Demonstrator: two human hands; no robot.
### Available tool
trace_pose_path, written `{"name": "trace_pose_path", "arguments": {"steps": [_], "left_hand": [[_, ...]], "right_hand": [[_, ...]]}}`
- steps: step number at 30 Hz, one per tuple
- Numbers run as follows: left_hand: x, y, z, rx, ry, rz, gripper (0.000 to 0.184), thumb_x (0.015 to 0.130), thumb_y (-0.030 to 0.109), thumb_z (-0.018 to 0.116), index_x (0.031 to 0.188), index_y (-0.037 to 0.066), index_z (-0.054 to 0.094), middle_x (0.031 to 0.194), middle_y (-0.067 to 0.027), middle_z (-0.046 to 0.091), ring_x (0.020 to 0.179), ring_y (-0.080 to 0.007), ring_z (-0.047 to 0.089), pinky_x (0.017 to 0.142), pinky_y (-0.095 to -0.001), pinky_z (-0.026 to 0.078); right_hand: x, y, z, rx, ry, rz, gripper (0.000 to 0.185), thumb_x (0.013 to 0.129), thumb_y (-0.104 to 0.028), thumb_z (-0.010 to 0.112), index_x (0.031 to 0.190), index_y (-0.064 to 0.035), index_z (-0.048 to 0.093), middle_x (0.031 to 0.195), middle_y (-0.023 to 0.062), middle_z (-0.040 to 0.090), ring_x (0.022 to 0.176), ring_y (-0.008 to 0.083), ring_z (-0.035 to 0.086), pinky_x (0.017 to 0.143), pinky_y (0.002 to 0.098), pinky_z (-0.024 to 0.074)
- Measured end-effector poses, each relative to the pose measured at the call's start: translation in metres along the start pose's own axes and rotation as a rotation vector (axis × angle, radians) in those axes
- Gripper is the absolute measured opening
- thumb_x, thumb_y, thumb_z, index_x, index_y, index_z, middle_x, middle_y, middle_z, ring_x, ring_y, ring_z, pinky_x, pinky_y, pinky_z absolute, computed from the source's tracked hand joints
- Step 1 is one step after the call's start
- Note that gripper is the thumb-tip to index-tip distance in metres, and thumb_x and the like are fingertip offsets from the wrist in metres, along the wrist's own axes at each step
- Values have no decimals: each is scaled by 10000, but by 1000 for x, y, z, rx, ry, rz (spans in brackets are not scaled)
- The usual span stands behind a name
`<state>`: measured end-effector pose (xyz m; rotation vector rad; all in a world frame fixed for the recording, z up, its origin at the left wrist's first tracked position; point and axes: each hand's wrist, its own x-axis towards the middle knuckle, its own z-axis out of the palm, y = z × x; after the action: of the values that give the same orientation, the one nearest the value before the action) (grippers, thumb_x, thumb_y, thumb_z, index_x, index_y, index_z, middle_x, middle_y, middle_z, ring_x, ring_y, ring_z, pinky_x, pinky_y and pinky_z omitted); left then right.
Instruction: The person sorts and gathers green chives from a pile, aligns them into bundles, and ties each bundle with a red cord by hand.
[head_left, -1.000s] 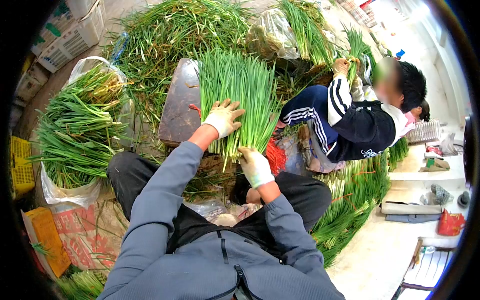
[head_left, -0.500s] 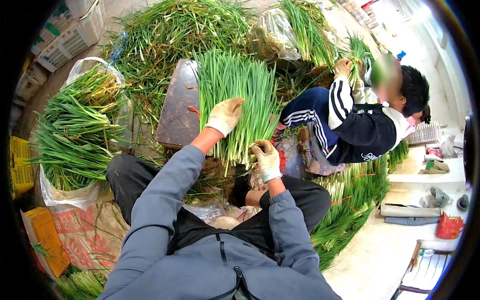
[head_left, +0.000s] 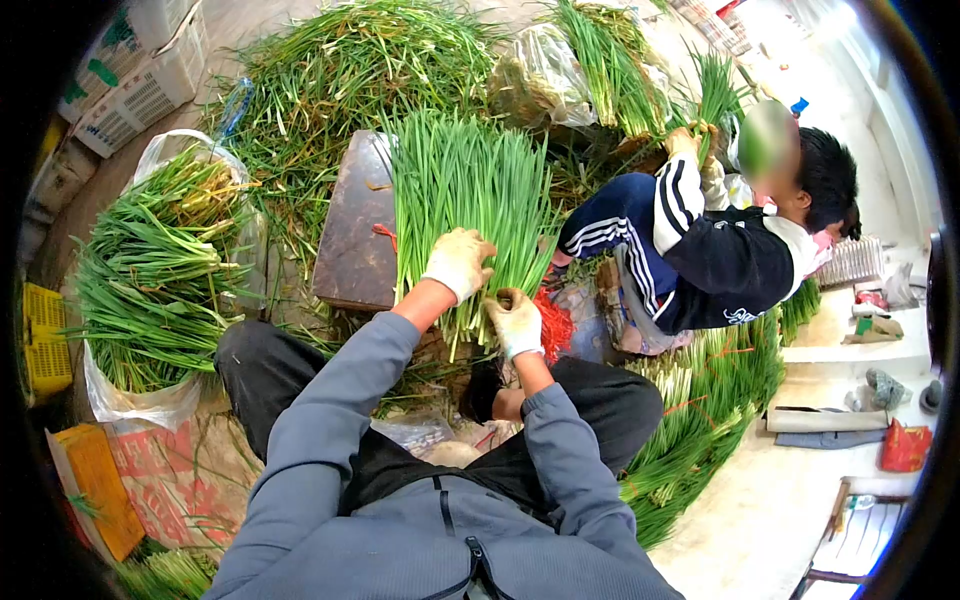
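A thick bunch of garlic chives (head_left: 468, 180) lies over the right part of a dark flat block (head_left: 355, 235), leaf tips away from me and pale stem ends toward me. My left hand (head_left: 458, 263), in a whitish glove, rests on the stalks with its fingers stretched across them. At the lower right edge of the bunch, my right hand (head_left: 517, 322), also gloved, is closed in a pinch at the stem ends. Its fingertips partly hide what they grip. Red ties (head_left: 553, 322) lie just right of that hand.
At right, a seated person (head_left: 720, 240) holds chives (head_left: 715, 95). A plastic bag of chives (head_left: 165, 270) stands at left, a loose leafy heap (head_left: 360, 70) behind the block. Tied bunches (head_left: 700, 420) lie at right; a yellow crate (head_left: 45, 340) is far left.
My left hand has moved down and slightly right across the stalks. My right hand has shifted a little left, closer to the left one. More of the red ties shows now.
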<state>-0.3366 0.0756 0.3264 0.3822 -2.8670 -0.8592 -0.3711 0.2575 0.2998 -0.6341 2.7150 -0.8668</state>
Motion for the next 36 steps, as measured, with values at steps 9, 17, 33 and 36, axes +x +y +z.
{"name": "trace_pose_path", "arguments": {"steps": [9, 17, 33, 36], "left_hand": [[4, 0, 12, -58, 44, -29, 322, 816, 324, 757, 1095, 163, 750, 1144, -105, 665, 1139, -328, 593, 1015, -446, 449], [1, 18, 3, 61, -18, -85, 533, 741, 417, 817, 1164, 118, 693, 1163, -133, 646, 1153, -318, 579, 982, -447, 465], [-10, -17, -11, -115, 74, 137, 531, 751, 137, 787, 1266, 132, 655, 1301, -117, 619, 1222, -328, 554, 1076, -431, 438], [-17, -27, -20, -79, 84, 60, 560, 737, 181, 803, 1273, 124, 652, 1313, -122, 612, 1243, -339, 540, 1092, -418, 425]], "right_hand": [[-4, -4, -12, 736, -125, 407, 372, 874, -181, 754, 1177, 20, 676, 921, 52, 723, 710, 148, 655, 659, 293, 532], [-28, 4, -10, 789, -83, 102, 166, 934, -134, 690, 1021, 1, 650, 900, 34, 686, 748, 115, 636, 664, 274, 530], [-69, -18, -40, 59, -352, -65, 283, 893, -264, 650, 1068, -49, 706, 1001, 192, 723, 972, 352, 691, 867, 406, 536], [-68, -49, -28, -130, -431, -18, 413, 887, -405, 672, 1072, -36, 691, 1012, 245, 702, 962, 396, 679, 859, 448, 533]]}}
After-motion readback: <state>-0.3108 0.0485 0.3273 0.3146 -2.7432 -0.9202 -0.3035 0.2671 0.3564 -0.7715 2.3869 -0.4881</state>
